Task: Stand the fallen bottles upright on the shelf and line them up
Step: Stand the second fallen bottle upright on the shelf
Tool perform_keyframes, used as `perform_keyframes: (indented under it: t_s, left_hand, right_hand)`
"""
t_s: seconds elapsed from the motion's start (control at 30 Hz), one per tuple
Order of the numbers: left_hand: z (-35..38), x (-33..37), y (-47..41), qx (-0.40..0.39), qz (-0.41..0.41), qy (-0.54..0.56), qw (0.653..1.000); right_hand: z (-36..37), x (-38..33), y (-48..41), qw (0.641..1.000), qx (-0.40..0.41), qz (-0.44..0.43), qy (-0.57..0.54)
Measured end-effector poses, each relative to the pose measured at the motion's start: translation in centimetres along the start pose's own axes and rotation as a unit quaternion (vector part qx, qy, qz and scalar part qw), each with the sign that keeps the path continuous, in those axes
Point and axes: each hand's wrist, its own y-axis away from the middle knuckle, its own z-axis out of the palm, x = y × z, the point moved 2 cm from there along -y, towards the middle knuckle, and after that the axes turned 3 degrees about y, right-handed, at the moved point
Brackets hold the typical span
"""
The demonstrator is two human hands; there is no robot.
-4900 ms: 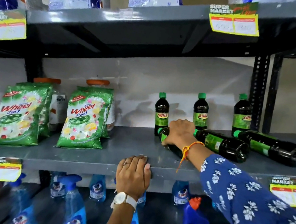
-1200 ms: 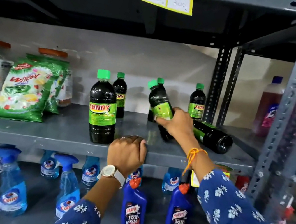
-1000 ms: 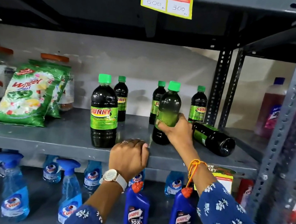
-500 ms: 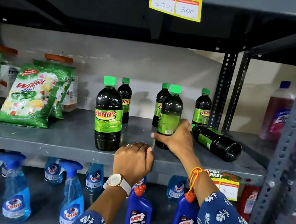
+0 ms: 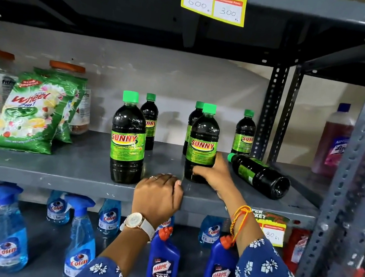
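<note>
Right now the right hand (image 5: 212, 175) is wrapped round the lower body of an upright Sunny bottle (image 5: 202, 141) standing on the grey shelf (image 5: 57, 168), near its front. Left hand (image 5: 157, 196) curled over the shelf's front edge, holding nothing else. Another upright bottle (image 5: 128, 138) stands to the left; three more at the back. One fallen bottle (image 5: 259, 175) lies on its side just right of the held one, cap pointing left

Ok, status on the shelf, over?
Right hand gripping upright Sunny bottle. Left hand on shelf edge. One fallen bottle remains, path clear.
</note>
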Motion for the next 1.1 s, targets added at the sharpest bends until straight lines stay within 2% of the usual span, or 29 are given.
perform_keyframes:
  t_s: [0.37,0.63,1.1]
  left_hand:
    - [0.3,-0.2,0.0,-0.019,-0.003,-0.002,1.0]
    - [0.3,-0.3,0.0,-0.021,-0.006,-0.005,1.0]
    - [-0.2,0.1,0.2,-0.001,-0.008,0.002,1.0]
  right_hand:
    - [0.0,0.0,0.1,1.0,0.01,-0.011,-0.007]
    - [-0.4,-1.1,1.5,0.995,0.037,-0.032,0.083]
    - [-1.6,-2.3,6.2,0.996,0.035,-0.048,0.07]
